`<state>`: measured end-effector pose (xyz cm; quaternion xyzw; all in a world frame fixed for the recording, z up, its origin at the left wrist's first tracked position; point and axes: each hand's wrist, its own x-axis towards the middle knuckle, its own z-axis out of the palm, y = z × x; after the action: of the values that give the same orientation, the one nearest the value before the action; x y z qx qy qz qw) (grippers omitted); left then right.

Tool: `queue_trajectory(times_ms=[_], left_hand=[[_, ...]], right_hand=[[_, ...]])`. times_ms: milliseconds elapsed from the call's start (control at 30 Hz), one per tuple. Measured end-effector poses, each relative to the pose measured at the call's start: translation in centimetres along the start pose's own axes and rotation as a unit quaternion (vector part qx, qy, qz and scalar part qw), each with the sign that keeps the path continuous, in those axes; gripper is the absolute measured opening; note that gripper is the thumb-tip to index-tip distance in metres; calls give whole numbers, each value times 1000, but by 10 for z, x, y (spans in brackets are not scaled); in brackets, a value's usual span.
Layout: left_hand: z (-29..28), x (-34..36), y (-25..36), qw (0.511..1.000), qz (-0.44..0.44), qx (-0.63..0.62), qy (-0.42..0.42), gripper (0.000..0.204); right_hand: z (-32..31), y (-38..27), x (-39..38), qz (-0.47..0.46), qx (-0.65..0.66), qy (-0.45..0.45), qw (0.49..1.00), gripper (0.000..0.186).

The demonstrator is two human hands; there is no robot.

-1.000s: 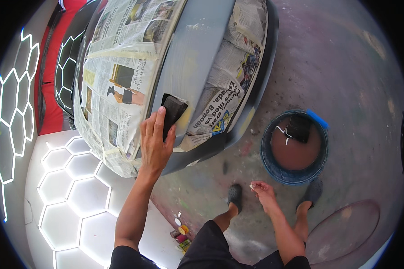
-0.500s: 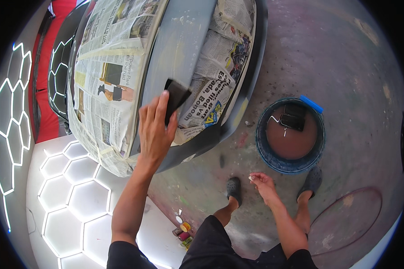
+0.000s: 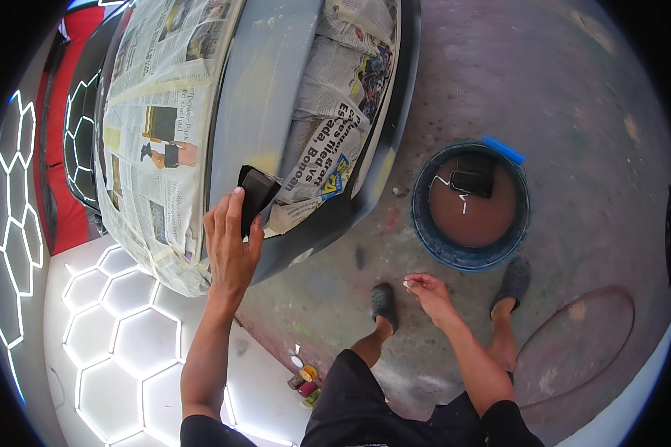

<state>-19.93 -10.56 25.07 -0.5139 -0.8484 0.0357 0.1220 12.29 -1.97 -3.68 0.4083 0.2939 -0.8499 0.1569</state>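
My left hand (image 3: 231, 249) grips a folded sheet of black sandpaper (image 3: 256, 195) and presses it against the near end of a grey car panel (image 3: 265, 82). Its fingers lie along the sheet's left side, the thumb on the right. Masking newspaper (image 3: 153, 112) covers the car left of the panel, and another newspaper sheet (image 3: 334, 112) covers the area right of it. Low in front of me, my right hand (image 3: 431, 296) is closed in a pinch on a small white piece (image 3: 406, 283), too small to name.
On the floor at right stands a dark bucket (image 3: 423, 242) of murky reddish water, with a blue strip (image 3: 503, 150) on its rim. A thin hose (image 3: 533, 335) curves across the floor. Several small cans (image 3: 308, 374) sit by the hexagon-lit wall (image 3: 119, 343).
My left hand has slid the sandpaper toward me, to the panel's near end. My right hand stays low with its pinch. The whole view has shifted slightly.
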Motion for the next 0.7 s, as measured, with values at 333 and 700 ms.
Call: queue_trajectory(times_ms=[333, 700], left_hand=[[37, 191, -6, 994, 57, 30, 92, 54], [21, 85, -3, 996, 32, 6, 79, 59]], right_hand=[[19, 17, 2, -10, -26, -25, 999, 24], [10, 15, 3, 6, -27, 9, 1000, 23]])
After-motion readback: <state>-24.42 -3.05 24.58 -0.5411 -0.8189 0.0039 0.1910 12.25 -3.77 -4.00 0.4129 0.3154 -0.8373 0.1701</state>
